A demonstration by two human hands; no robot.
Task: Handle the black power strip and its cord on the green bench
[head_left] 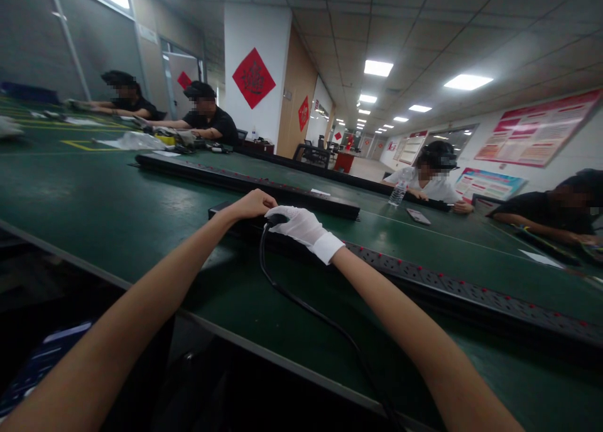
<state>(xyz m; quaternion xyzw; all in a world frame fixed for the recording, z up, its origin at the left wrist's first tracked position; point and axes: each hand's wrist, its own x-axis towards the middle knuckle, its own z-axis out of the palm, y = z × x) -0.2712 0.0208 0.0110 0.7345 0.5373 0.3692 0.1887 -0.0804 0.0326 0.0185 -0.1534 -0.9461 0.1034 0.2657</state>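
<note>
My right hand (299,225), in a white glove, is closed on a black plug whose black cable (301,303) hangs down across the green table toward its front edge. My left hand (254,204) is bare, its fingers pinched together and close to the plug; what they hold, if anything, is hidden. Both hands are over the left end of a long black power strip (452,287) with red marks along it, which runs off to the right. Behind my hands lies a second long black strip (245,184).
The green table (85,199) has its front edge near my body. A water bottle (398,192) and a phone (418,216) stand and lie at the right. Plastic bags (141,141) lie at the back left. Several people sit around the table.
</note>
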